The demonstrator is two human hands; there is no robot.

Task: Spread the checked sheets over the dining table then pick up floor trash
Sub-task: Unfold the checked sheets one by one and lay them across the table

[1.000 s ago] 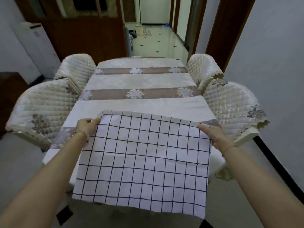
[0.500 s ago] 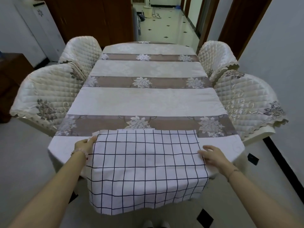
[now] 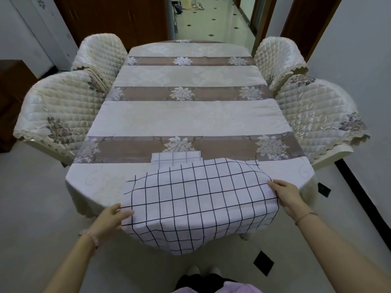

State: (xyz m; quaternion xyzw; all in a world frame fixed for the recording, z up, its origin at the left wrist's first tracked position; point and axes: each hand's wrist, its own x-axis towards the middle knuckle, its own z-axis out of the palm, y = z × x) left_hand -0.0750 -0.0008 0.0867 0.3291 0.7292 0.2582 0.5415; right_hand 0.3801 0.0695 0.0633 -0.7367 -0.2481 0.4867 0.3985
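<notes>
The checked sheet (image 3: 196, 199) is held by both hands at the near end of the worktop (image 3: 190, 119). Its left edge is pinched by the left hand (image 3: 108, 220), with the thumb laid on top and the other fingers hidden beneath the cloth. Its right edge is gripped by the fingers (image 3: 274, 183) of the right hand (image 3: 285, 195), which are closed on it. Between the fingers the sheet is spread partly on the worktop and hangs over its near edge. Just beyond the fingers a smaller folded checked piece (image 3: 175, 159) is laid flat on the worktop, partly covered by the sheet. Quilted chairs (image 3: 57, 115) are set outward of both hands.
</notes>
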